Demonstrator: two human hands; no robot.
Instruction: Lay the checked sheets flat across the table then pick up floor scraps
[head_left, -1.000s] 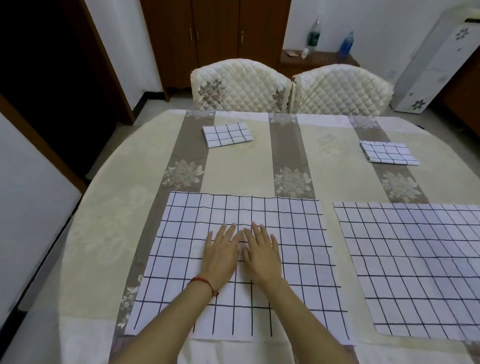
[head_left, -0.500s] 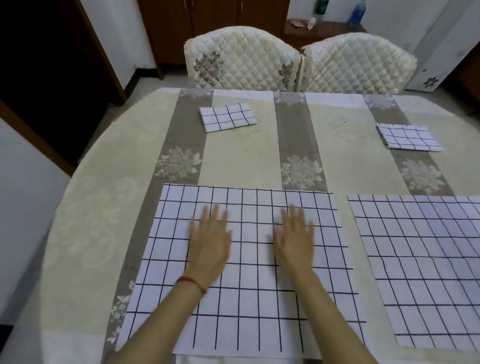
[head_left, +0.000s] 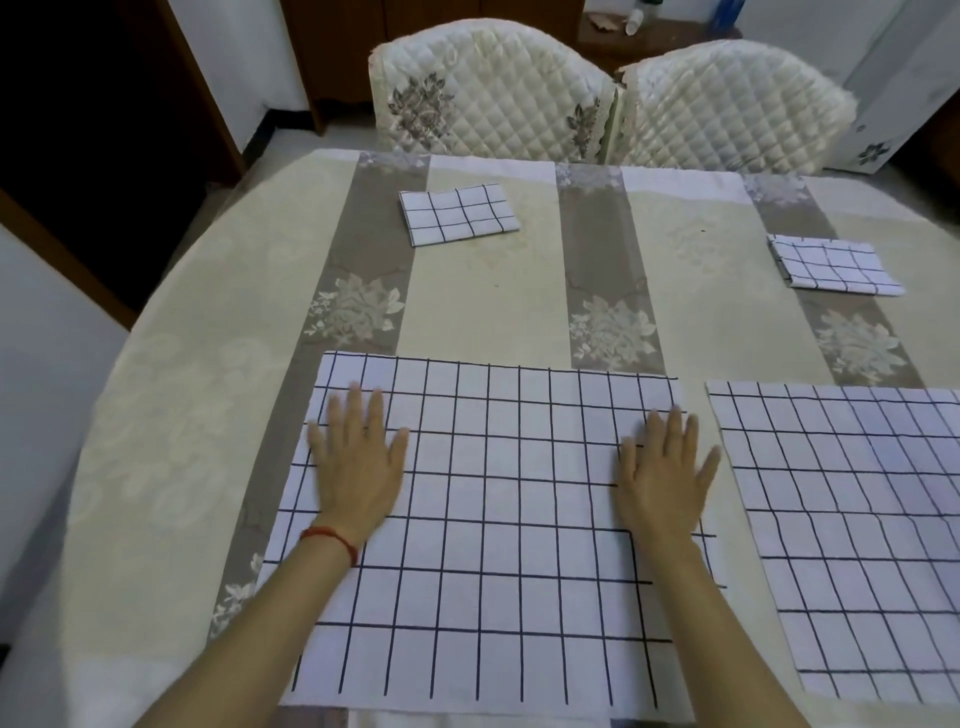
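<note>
Left hand (head_left: 358, 470), right hand (head_left: 660, 475) flat on smooth rectangular checked sheet (head_left: 493, 519)

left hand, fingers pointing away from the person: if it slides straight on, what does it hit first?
The left hand lies flat on the unfolded white checked sheet. Straight ahead it would leave that sheet's far edge onto bare beige floral tablecloth; the small folded checked cloth probably comes next, though it may pass just left.

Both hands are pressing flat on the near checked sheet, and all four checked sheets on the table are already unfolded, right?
Not all four. The head view shows two unfolded: the near sheet under the left hand and right hand, and the right sheet. Two folded sheets lie farther back.
</note>
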